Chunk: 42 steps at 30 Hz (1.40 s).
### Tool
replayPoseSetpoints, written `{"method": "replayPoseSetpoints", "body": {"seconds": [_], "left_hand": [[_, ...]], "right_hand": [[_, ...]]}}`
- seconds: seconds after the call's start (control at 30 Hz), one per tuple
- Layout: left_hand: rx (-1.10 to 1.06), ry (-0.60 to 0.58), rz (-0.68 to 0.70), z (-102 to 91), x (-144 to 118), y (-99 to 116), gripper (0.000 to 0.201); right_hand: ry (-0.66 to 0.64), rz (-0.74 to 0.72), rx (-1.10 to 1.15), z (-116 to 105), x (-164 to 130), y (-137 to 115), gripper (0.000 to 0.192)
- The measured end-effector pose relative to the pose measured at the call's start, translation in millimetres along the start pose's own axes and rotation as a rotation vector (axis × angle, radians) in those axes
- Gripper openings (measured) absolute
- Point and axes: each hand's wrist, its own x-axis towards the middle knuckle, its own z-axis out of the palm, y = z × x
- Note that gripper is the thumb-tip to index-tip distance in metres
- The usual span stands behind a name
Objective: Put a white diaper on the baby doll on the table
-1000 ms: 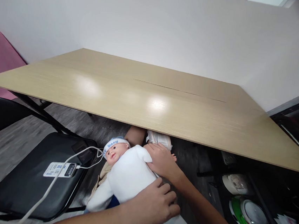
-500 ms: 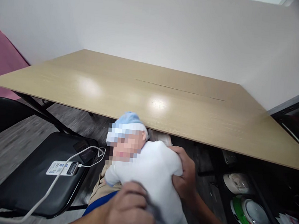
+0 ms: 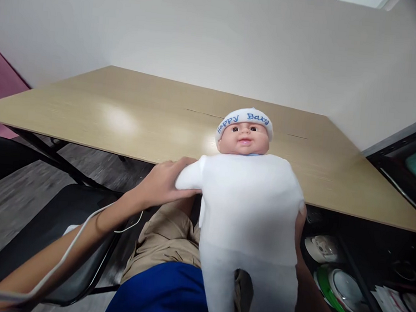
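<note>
A baby doll point(image 3: 252, 214) in a white suit and a white cap lettered "Happy Baby" is held upright before me, front towards me. Its head overlaps the tabletop in view. My left hand point(image 3: 163, 183) is closed around the doll's arm at the left of the view, thumb above and fingers below. On the other side my right hand point(image 3: 300, 223) grips the doll by its side or arm. Most of that hand is hidden behind the white body.
A wooden table point(image 3: 152, 121) stands against a white wall. On the left is a black folding chair point(image 3: 39, 228), with a white cable point(image 3: 70, 250) passing over my forearm. A dark shelf point(image 3: 351, 268) at the right holds dishes and packets.
The doll has gone from lying tilted to upright, its head moving up and right. My left hand has shifted from the doll's lower body up to its arm.
</note>
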Motion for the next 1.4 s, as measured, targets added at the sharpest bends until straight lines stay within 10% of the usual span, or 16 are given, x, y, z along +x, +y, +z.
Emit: {"method": "replayPoseSetpoints", "body": {"seconds": [0.5, 1.4], "left_hand": [[0.050, -0.256, 0.000, -4.2, 62, -34, 0.072], [0.102, -0.160, -0.207, 21.7, 87, -108, 0.084]], "right_hand": [[-0.227, -0.607, -1.154, -77, 89, 26, 0.043], [-0.240, -0.254, -1.161, -70, 147, 82, 0.077]]}}
